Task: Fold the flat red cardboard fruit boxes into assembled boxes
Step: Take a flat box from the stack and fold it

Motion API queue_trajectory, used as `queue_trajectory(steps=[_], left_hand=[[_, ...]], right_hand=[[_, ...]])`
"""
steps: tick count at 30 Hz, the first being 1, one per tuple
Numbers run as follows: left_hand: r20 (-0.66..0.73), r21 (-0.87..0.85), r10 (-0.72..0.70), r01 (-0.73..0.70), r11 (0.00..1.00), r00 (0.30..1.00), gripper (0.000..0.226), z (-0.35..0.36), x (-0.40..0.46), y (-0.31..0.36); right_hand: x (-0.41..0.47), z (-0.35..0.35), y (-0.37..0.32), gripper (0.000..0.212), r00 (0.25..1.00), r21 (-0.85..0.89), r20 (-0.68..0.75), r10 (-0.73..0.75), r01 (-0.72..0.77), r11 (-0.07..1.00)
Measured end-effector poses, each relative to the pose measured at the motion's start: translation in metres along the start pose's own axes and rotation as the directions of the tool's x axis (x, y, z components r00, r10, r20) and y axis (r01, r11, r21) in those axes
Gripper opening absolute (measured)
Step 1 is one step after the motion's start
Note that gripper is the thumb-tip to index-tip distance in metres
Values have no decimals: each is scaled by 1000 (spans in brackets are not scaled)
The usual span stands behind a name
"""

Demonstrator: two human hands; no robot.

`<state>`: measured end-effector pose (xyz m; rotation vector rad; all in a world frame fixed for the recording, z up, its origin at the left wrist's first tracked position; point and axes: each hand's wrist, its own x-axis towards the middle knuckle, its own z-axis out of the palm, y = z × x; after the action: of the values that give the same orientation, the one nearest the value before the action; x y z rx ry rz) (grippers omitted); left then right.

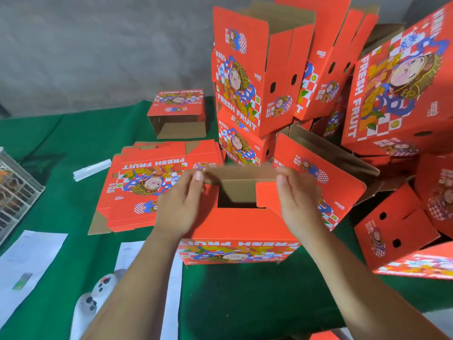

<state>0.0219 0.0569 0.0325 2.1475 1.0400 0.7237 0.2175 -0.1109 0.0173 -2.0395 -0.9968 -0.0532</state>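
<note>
Lower centre: left hand (182,204) and right hand (297,197) are gripping the far brown flap (241,172) of a half-folded red box (241,231) on green table (245,290). Flat boxes stack (157,185) is lying centre left; assembled boxes pile (264,77) is sitting upper right.

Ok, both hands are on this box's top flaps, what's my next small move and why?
Probably fold the far brown flap toward you and down over the opening. Both hands pinch its ends, the red side flap already lies inward, and the box is open in the middle.
</note>
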Motion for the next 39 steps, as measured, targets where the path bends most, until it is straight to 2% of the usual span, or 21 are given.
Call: queue_trajectory(steps=[2,5,7,9,11,14,16,18,20,21,23,24,25,26,28,30,32,34,36,38,39], left_hand=[[-35,12,17,-17,1000,999,77,1,1,-1],[-31,190,27,-20,982,999,50,10,-6,-4],[-49,324,2,14,946,999,59,16,-14,-6],[-97,338,-82,110,935,992,85,17,-18,-8],[-101,382,-189,213,899,977,102,19,-19,-7],[4,478,-230,200,855,973,91,20,-18,0],[107,394,-204,147,907,973,83,20,-14,0],[156,299,-150,98,949,976,79,15,-11,-2],[154,-31,-183,190,981,971,67,9,-11,-6],[165,-284,-256,295,912,952,57,5,-13,-9],[288,-622,-455,526,580,843,37,-3,-17,-7],[342,-663,-498,580,473,797,34,-4,-21,-6],[347,-674,-499,581,456,794,35,-5,-25,-1],[302,-668,-494,551,500,815,37,-4,-29,5],[161,-643,-435,429,635,886,36,-2,-34,15],[123,-659,-378,361,660,917,26,-1,-35,25],[30,-780,-322,223,585,946,5,4,-37,34],[-53,-881,-217,57,470,975,36,7,-39,38],[-71,-908,-202,21,419,977,51,9,-39,35],[102,-920,-315,210,331,944,60,5,-34,24],[326,-868,-344,423,259,880,57,-1,-30,20]], right_hand=[[-1,2,7,46,997,58,8,80,-81,995],[-10,7,17,42,979,91,111,169,-179,980],[-12,5,23,71,969,99,193,155,-176,979],[-11,2,27,99,956,87,249,155,-181,980],[-11,1,28,102,944,-2,281,174,-181,983],[-15,9,20,86,952,-252,237,196,-135,958],[-17,12,15,84,960,-347,196,199,-121,930],[-16,12,18,83,957,-294,220,186,-117,949],[-11,7,20,76,943,-119,249,221,-197,973],[-7,4,18,69,934,-1,245,260,-267,964],[-2,-2,10,47,876,280,243,417,-475,834],[-1,-8,6,31,811,412,290,507,-585,699],[-2,-15,2,21,733,501,374,567,-675,542],[-5,-22,1,20,665,543,459,589,-735,406],[-7,-36,10,31,582,553,589,560,-796,246],[-7,-51,23,58,583,594,628,515,-787,165],[-5,-69,34,64,576,620,655,488,-779,87],[-7,-81,40,54,559,613,709,429,-790,18],[-13,-82,45,49,542,598,729,418,-801,-3],[-21,-75,47,52,532,581,718,448,-813,36],[-25,-70,44,53,549,592,702,454,-804,57]])
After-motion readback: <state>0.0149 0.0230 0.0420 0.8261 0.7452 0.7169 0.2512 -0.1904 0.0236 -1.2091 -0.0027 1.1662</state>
